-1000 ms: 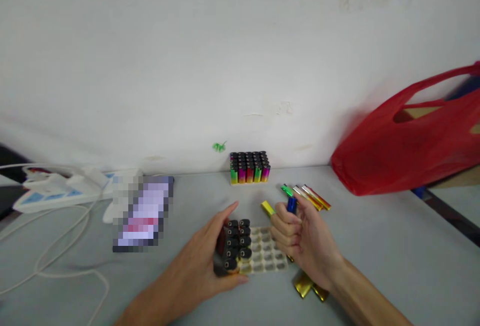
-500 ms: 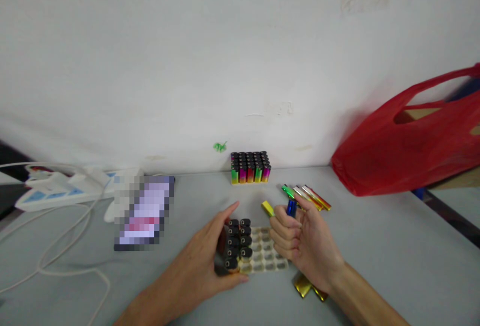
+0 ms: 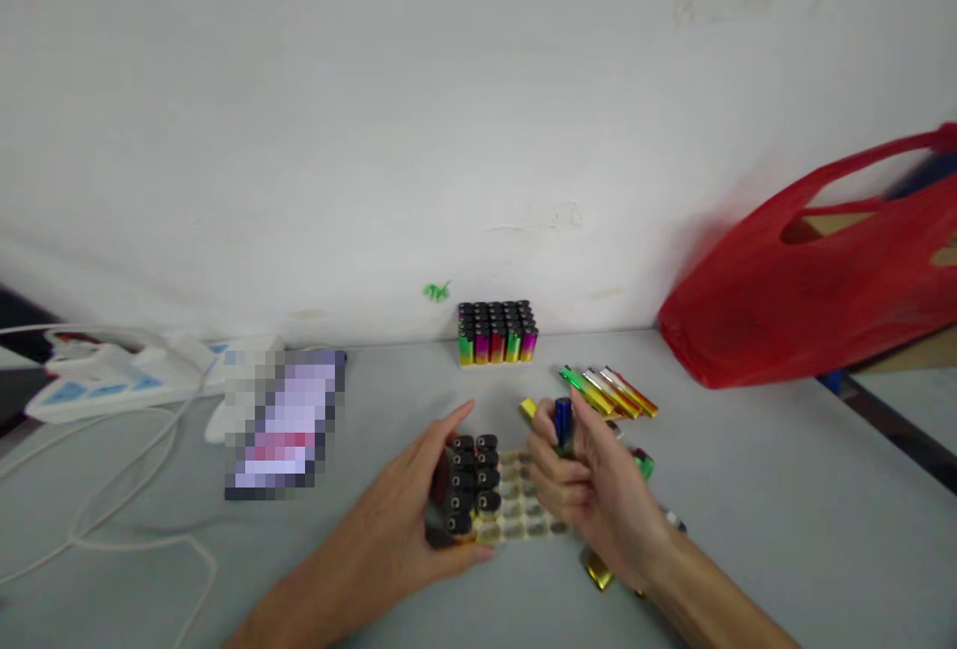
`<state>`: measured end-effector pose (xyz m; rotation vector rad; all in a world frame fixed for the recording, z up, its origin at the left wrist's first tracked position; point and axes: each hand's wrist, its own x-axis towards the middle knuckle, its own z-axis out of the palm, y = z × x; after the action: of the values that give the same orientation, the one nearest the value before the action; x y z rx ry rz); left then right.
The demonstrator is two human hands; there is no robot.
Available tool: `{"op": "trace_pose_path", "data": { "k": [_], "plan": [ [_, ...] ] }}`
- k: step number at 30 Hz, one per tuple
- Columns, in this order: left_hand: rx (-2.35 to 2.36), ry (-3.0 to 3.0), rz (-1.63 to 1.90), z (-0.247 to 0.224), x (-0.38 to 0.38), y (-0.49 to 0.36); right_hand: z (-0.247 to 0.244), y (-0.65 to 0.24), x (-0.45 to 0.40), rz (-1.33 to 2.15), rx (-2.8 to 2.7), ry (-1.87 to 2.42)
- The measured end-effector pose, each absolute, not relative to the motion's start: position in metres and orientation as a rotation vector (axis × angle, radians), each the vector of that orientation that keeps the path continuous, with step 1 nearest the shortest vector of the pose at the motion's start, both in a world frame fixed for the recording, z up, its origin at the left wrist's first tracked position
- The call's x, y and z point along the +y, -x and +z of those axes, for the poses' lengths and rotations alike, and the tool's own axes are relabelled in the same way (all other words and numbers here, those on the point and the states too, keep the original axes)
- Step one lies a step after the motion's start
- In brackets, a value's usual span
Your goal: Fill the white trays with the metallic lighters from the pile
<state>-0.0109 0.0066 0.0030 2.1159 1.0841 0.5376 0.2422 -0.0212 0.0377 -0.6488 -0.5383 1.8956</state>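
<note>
My left hand [image 3: 393,514] curves round the left end of a pale plastic tray [image 3: 513,531] with rows of small sockets. Two columns of black-topped lighters [image 3: 464,481] stand upright at that end, beside my palm. Closed over the tray's right side, my right hand [image 3: 590,489] grips a shiny blue lighter case [image 3: 563,420] between thumb and forefinger; its lower part is hidden by the fingers. A yellow case [image 3: 527,409] lies just behind these fingers. Gold cases [image 3: 598,571] lie partly covered under my right wrist.
A full block of colourful lighters [image 3: 497,345] stands against the wall. Several metallic cases [image 3: 609,393] lie to its right. On the left are a phone [image 3: 288,420], a power strip [image 3: 120,385] and white cables [image 3: 201,549]. A red bag [image 3: 814,280] stands at right.
My right hand has moved slightly left with the blue case, further over the tray. More loose lighters now show to its right. My left hand stays in place.
</note>
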Motion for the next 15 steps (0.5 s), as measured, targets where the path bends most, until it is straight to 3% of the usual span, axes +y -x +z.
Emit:
{"op": "trace_pose_path", "data": {
  "k": [9,15],
  "plan": [
    [1.076,-2.138,0.543,0.006,0.006,0.011,0.049,-0.253,-0.026,1.27,-1.227,0.885],
    [1.065,-2.093,0.541,0.006,0.007,0.01,0.056,-0.259,-0.034,1.26,-1.617,0.878]
  ]
}}
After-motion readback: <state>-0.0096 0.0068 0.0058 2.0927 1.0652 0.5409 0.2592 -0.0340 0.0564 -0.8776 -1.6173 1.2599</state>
